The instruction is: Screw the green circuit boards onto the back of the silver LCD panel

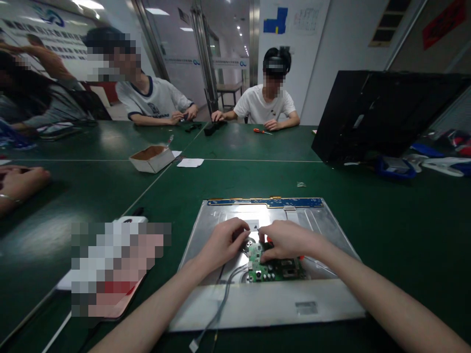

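A flat metal display panel (316,306) lies before me, with a green circuit board (275,274) on it and a long blue circuit strip (265,202) along its far edge. My left hand (224,240) is over the panel at the board's far left corner, thumb and fingertips bent together; anything between them is too small to make out. My right hand (285,240) is curled just above the board, closed on a red-and-black tool handle (269,239), mostly hidden by the fingers. Grey cables (224,299) run from the board's left side over the near edge.
Left of the panel lies a pink-and-white item (127,299), partly blurred out. Farther off are a small cardboard box (152,159), white paper (190,163) and an orange screwdriver (261,131). A large black monitor housing (382,117) stands at right. Other people sit around the green table.
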The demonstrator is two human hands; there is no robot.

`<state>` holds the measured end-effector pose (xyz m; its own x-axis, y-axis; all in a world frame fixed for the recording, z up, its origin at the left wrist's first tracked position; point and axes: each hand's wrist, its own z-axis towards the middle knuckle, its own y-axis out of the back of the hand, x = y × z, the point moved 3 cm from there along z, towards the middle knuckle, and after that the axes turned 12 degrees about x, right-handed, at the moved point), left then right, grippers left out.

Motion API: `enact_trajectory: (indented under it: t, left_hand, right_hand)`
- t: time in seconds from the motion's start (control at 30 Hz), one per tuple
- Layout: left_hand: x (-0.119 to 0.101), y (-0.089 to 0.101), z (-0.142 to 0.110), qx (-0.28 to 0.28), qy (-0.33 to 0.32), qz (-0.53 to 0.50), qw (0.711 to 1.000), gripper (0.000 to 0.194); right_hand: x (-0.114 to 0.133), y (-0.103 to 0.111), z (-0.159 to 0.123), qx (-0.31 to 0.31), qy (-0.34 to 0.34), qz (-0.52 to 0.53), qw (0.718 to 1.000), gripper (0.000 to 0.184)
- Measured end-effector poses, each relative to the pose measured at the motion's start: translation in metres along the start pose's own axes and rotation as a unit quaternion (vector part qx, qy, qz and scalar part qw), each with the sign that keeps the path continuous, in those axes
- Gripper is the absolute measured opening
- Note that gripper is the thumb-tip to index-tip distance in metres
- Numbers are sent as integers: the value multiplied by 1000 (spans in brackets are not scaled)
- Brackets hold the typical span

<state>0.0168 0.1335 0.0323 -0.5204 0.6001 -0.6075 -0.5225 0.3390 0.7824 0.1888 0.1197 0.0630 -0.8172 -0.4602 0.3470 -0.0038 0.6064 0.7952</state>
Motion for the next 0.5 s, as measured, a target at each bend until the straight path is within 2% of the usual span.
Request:
enact_trajectory:
  t: [0.5]
  left_hand:
    - [-5, 1, 0, 7, -11, 6, 1000, 11]
  right_hand:
    - [-4, -4, 4, -29, 12, -40, 999, 48]
